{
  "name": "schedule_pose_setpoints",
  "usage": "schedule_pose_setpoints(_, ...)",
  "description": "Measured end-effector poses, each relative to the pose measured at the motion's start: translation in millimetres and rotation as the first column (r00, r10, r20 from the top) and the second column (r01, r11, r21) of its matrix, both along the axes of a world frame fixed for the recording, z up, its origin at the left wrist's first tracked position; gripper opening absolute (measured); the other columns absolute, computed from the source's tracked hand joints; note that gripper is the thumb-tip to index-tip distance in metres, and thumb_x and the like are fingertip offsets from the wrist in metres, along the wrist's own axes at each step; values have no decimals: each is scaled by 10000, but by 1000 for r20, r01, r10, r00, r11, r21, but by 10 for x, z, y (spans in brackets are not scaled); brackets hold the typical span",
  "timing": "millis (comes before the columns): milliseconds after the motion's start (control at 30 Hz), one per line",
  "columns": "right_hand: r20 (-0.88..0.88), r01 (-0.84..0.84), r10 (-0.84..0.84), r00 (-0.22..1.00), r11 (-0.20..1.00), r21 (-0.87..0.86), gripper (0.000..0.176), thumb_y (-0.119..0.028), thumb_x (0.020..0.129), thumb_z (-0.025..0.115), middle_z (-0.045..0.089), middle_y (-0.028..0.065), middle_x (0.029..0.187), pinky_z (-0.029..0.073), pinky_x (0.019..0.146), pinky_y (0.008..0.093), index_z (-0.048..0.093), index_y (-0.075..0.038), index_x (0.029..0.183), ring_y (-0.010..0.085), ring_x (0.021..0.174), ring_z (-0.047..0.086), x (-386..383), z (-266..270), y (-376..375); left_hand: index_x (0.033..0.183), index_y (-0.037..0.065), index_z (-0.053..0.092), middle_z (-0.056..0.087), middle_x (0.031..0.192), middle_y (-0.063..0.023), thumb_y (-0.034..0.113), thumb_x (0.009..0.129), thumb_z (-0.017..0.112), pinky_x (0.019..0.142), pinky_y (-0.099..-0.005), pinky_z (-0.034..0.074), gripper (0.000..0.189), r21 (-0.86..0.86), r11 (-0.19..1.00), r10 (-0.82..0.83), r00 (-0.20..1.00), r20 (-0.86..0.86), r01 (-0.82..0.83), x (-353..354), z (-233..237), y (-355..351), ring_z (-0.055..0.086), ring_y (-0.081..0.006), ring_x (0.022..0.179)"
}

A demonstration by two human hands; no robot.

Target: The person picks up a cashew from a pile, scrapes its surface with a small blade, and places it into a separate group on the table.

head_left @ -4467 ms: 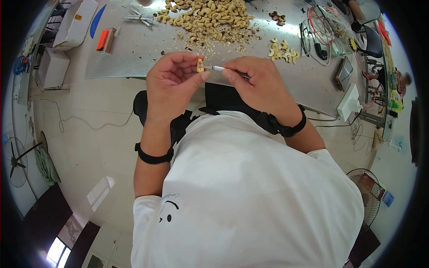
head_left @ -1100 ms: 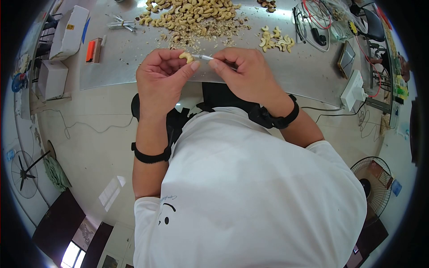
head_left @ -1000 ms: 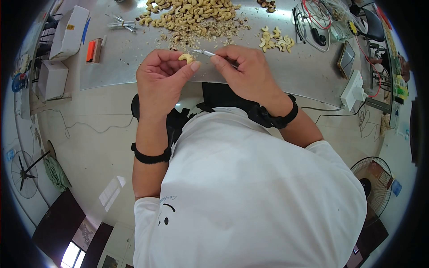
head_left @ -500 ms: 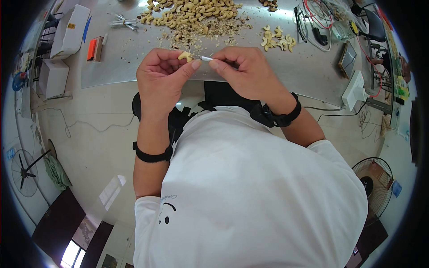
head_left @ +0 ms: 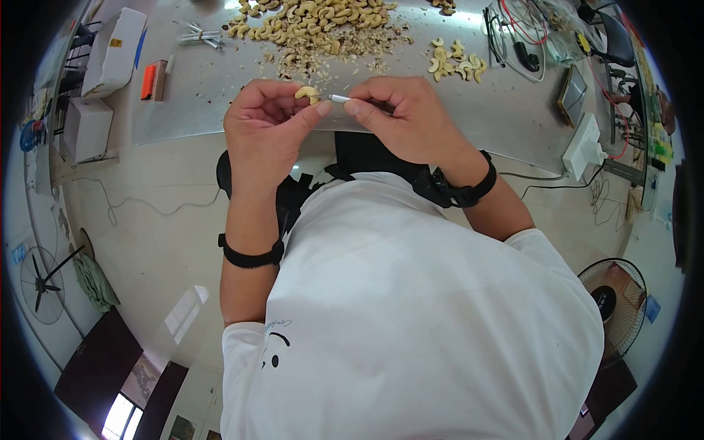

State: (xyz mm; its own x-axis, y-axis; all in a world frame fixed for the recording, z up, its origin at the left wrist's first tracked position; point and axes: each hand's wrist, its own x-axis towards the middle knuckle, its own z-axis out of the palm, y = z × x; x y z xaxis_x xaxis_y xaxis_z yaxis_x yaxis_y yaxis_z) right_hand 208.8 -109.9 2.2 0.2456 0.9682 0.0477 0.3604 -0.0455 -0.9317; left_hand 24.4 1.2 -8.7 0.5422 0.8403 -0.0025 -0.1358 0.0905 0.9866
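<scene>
My left hand (head_left: 260, 125) pinches a pale, curved cashew (head_left: 306, 92) between thumb and fingertips, above the near edge of the metal table. Between the thumb and fingers of my right hand (head_left: 403, 117) is a slim silver tool (head_left: 339, 98). Its thin tip points left at the cashew; whether they touch is too small to tell. Beyond my hands lies a large heap of cashews (head_left: 323, 16), with crumbs and broken bits (head_left: 315, 55) spread on its near side. A smaller group of cashews (head_left: 458, 62) lies to the right.
Several silver rods (head_left: 202, 35) lie at the table's (head_left: 191, 110) back left, near an orange-and-brown box (head_left: 153, 81). Cables (head_left: 524, 44), a framed device (head_left: 570, 97) and a white power strip (head_left: 583, 145) occupy the right side. A fan (head_left: 614, 308) stands on the floor at right.
The cashew has turned slightly in my left fingertips, and the silver tool has shifted very little. Both hands stay in nearly the same place.
</scene>
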Motion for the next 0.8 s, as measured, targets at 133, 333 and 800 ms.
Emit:
schedule_pose_setpoints(133, 27, 0, 0, 1000, 1000, -2, 166, -177, 917, 728, 687, 119, 722, 489, 576, 342, 745, -12, 919, 220, 601, 624, 17, -7, -6, 1011, 0, 663, 749, 913, -73, -85, 792, 854, 729, -223, 585, 303, 25, 1000, -2, 999, -44, 3, -3, -3, -5, 696, -90, 797)
schedule_pose_setpoints(333, 27, 68, -69, 997, 997, 34, 112, -106, 968, 712, 625, -10, 724, 413, 566, 254, 740, 1, 989, 57, 643, 503, 15, -74, -38, 1002, 0, 667, 753, 918, -80, -73, 791, 862, 732, -221, 586, 297, 34, 999, -4, 998, -61, 6, 15, 41, -41, 697, -89, 798)
schedule_pose_setpoints(800, 59, 92, -97, 994, 993, 75, 168, -178, 923, 729, 688, 113, 723, 490, 577, 334, 748, -11, 921, 209, 599, 616, -54, -24, -22, 1063, -5, 647, 749, 959, -91, -91, 815, 831, 784, -242, 594, 320, -168, 983, -46, 991, 129, 67, -42, -42, -13, 709, -115, 857)
